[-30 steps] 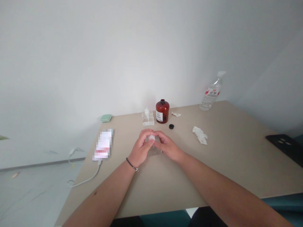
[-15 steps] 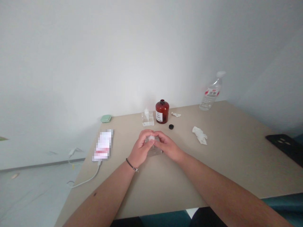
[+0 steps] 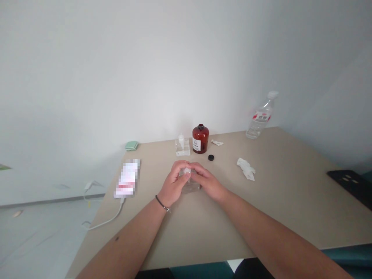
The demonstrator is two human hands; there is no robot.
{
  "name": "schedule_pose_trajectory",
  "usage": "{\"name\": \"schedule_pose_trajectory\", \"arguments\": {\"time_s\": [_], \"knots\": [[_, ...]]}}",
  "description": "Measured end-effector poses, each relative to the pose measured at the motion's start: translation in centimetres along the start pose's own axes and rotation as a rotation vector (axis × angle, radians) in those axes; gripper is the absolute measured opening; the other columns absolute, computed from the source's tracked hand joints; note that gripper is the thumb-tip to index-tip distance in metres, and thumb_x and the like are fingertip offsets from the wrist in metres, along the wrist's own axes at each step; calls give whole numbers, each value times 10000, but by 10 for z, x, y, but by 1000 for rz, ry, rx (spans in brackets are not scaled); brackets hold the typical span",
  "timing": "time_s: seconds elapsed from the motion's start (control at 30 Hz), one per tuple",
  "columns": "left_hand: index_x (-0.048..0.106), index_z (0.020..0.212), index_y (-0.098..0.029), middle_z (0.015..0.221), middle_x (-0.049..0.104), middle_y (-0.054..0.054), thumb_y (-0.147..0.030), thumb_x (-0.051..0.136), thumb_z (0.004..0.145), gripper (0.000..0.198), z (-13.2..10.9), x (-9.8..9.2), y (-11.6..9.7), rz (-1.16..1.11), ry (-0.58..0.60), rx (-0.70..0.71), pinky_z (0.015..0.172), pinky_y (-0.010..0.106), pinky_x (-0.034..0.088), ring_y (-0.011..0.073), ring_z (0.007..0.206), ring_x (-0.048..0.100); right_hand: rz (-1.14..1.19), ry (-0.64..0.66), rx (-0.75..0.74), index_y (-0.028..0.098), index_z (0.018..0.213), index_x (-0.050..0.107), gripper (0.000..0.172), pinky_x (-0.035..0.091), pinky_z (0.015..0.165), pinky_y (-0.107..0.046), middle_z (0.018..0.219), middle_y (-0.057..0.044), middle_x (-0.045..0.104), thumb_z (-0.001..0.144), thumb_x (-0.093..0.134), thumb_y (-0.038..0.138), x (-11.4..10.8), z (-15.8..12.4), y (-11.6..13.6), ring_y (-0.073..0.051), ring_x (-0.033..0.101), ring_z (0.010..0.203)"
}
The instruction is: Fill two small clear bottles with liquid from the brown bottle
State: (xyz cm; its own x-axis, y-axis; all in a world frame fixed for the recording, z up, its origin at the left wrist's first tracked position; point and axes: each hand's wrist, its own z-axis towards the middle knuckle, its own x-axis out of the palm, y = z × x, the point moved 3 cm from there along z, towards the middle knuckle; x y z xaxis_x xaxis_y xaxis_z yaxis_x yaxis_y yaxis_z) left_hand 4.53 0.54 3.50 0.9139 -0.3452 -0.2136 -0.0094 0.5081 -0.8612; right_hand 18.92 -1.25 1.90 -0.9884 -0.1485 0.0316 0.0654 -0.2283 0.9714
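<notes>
Both my hands meet over a small clear bottle [image 3: 192,185] standing on the beige table [image 3: 279,193]. My left hand [image 3: 173,185] curls round its left side, fingers closed near the white cap [image 3: 186,170]. My right hand [image 3: 207,182] grips the bottle from the right, fingers pinched at the cap. Much of the bottle is hidden by my fingers. Behind them stand an open amber bottle [image 3: 200,138] and a second small clear bottle [image 3: 182,145]; a black cap [image 3: 210,157] lies loose beside them.
A phone [image 3: 127,178] on a white cable lies at the left, a green case [image 3: 131,145] behind it. Crumpled tissue [image 3: 245,168] and a water bottle [image 3: 259,116] are to the right. A black object [image 3: 350,182] lies at the right edge.
My hands stay on the small bottle with almost no movement. The view has tilted up a little, so everything sits slightly lower in the picture.
</notes>
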Motion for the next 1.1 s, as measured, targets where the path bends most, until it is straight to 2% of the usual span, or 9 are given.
{"name": "schedule_pose_trajectory", "arguments": {"time_s": [0.17, 0.33, 0.53, 0.7, 0.9, 1.1], "knots": [[637, 1094, -234, 1180, 582, 66, -424, 547, 944, 258, 0, 0, -1, 3, -8, -16, 1072, 391, 384, 226, 1185, 529, 15, 32, 16, 249, 1084, 646, 378, 412, 1044, -447, 1138, -47, 662, 818, 694, 512, 1, 0, -1, -236, 588, 1124], [639, 1079, -235, 1172, 593, 74, -439, 544, 941, 264, 1, 0, -4, -13, -13, -18, 1066, 414, 398, 237, 1178, 530, 4, -1, 15, 276, 1094, 679, 356, 372, 1089, -459, 1228, -46, 637, 832, 675, 517, 0, 0, 0, -253, 546, 1219], [633, 1085, -228, 1167, 591, 70, -433, 552, 939, 265, 0, 0, -4, -12, -13, -15, 1065, 406, 396, 234, 1177, 535, 17, 21, 21, 252, 1106, 647, 403, 410, 1046, -444, 1166, -50, 656, 802, 713, 507, 0, 0, -2, -240, 584, 1142], [628, 1074, -235, 1162, 591, 69, -430, 553, 940, 248, 1, 0, -4, -25, -16, -1, 1055, 419, 405, 236, 1168, 538, -4, 8, 10, 273, 1104, 696, 338, 362, 1091, -440, 1233, -48, 634, 848, 664, 492, -2, 0, -1, -245, 542, 1223], [623, 1077, -234, 1167, 589, 71, -422, 546, 944, 243, 1, 0, -4, -13, -12, -11, 1058, 427, 405, 240, 1175, 537, -20, 7, 19, 266, 1100, 678, 375, 394, 1064, -451, 1191, -56, 650, 822, 691, 518, -3, -1, 0, -246, 567, 1177], [635, 1068, -238, 1169, 596, 74, -439, 548, 938, 255, 1, 0, -4, -16, -18, -13, 1063, 431, 402, 247, 1185, 531, -82, 18, -17, 297, 1100, 709, 343, 375, 1085, -468, 1205, -48, 630, 869, 625, 535, -2, 0, 2, -259, 552, 1198]]}}
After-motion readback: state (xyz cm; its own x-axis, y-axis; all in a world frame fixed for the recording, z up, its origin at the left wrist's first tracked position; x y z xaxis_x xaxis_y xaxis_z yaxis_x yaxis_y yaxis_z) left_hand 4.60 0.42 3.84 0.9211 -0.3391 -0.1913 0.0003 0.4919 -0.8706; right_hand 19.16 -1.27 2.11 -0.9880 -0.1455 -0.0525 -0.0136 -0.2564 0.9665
